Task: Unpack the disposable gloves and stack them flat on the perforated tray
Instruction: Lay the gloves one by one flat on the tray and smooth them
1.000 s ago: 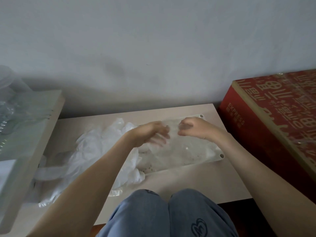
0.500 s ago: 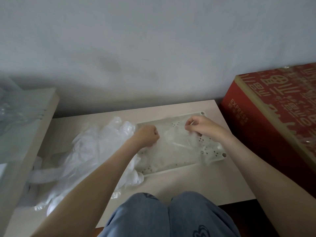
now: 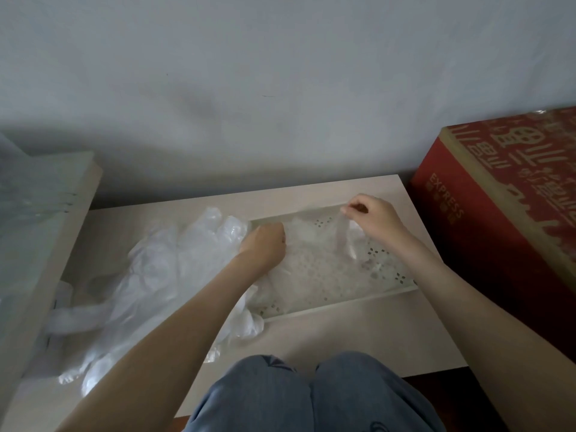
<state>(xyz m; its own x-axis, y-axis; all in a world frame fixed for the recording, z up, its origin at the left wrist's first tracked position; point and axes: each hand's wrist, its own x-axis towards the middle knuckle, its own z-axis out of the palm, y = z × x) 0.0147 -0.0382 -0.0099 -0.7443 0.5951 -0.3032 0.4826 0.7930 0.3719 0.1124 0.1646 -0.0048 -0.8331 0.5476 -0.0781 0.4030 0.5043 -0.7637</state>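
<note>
- Head view, centre of the frame: the left hand [image 3: 265, 244] and right hand [image 3: 371, 216] are now seen well apart. A second ago they were bunched together over the middle of the perforated tray [image 3: 343, 302].
- A clear glove [image 3: 314, 241] is stretched between them across the upper part of the tray. Its film is pinched at the right hand's fingertips near the tray's upper right corner.
- The left hand is clenched at the tray's left edge, and by the look of it the glove's other end is gripped there, tho the film under the knuckles is hard to make out.
- So the crumpled glove is being pulled out flat, and it's probably about to be laid down. Thin film is already seen lying on the tray below it, but how many layers can't be counted.
- Left of the frame: the pile of gloves [image 3: 174, 269] is left loose on the table [image 3: 343, 344], partly hidden by the left forearm, so plenty is judged still to be done.
- Right edge: the red box [image 3: 498, 219] isn't touched.
</note>
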